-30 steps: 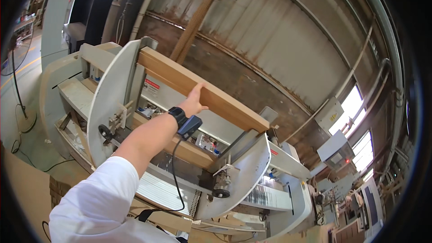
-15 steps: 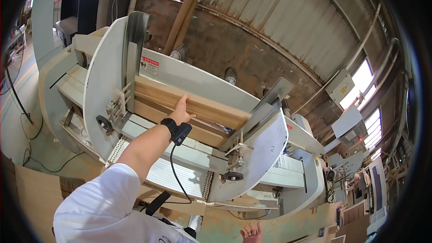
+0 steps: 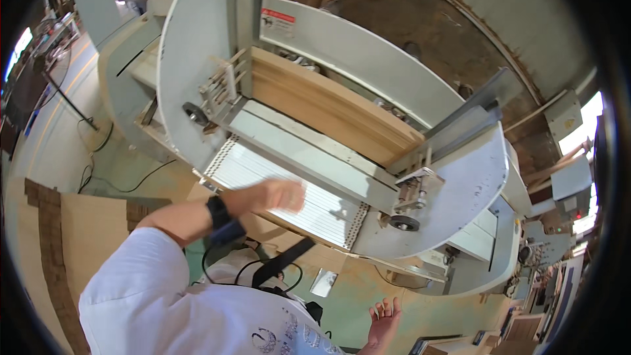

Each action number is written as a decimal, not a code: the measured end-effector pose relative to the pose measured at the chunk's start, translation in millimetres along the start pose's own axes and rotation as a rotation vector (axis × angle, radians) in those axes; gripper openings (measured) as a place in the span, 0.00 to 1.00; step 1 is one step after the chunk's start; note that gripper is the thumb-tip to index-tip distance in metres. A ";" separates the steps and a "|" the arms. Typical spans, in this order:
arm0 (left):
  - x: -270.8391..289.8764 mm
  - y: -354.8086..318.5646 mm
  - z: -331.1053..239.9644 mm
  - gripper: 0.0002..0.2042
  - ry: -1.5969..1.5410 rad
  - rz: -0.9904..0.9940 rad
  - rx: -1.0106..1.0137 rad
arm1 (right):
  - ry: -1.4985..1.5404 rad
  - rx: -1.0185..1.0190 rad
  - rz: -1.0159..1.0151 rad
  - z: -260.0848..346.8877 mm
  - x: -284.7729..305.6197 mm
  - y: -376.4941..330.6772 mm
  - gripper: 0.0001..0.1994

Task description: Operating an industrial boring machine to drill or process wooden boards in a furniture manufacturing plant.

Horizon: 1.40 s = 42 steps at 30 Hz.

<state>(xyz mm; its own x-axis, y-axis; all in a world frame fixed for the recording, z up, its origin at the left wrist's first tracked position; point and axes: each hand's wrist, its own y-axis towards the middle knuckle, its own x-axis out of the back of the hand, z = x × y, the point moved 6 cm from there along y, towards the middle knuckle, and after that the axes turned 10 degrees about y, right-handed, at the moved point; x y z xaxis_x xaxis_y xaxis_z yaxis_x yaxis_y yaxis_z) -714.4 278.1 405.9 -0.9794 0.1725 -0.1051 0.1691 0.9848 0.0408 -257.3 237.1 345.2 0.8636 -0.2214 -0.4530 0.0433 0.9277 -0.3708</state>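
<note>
My left hand [image 3: 279, 195], smeared by motion, is above the white ribbed bed [image 3: 263, 167] at the front of a large grey machine. A black strap with a small dark device [image 3: 225, 222] is on that wrist. Between the machine's two rounded side plates lies a long wooden board [image 3: 328, 108] with a stepped edge, out of my left hand's reach. Low on the right, my right hand [image 3: 384, 322] is held palm up with its fingers apart and nothing in it.
A rounded grey side plate [image 3: 453, 207] with a black roller [image 3: 404, 223] stands to the right, another plate [image 3: 187, 59] to the left. Cables trail over the floor at left. Flat panels [image 3: 95, 243] lie at lower left. More machinery [image 3: 545, 246] stands far right.
My left hand has let go of the wooden board and drawn back toward me. The board now sits lower in the machine. My right hand has come further into view, and the view has shifted.
</note>
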 end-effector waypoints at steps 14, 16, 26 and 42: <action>-24.5 -193.1 353.7 0.15 -0.883 -0.853 0.769 | -0.443 -0.517 0.275 -96.0 -32.6 60.9 0.24; -25.0 -192.8 347.3 0.15 -0.916 -0.815 0.612 | -0.564 -0.539 0.209 -113.3 -7.9 77.8 0.25; -44.4 -209.2 281.7 0.14 -0.890 -0.935 0.432 | -0.522 -0.624 0.257 -179.9 5.9 90.4 0.30; 8.3 -158.3 294.1 0.19 -0.612 -0.556 0.719 | -0.767 -0.317 0.169 -195.0 -21.7 136.8 0.33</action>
<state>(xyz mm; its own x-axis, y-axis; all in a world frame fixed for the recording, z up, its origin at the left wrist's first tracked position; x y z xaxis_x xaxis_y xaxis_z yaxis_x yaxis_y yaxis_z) -716.8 130.1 106.3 -0.7518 -0.5138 -0.4134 -0.0596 0.6773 -0.7333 -368.0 310.1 146.2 0.9523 0.2843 0.1106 -0.1610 0.7765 -0.6092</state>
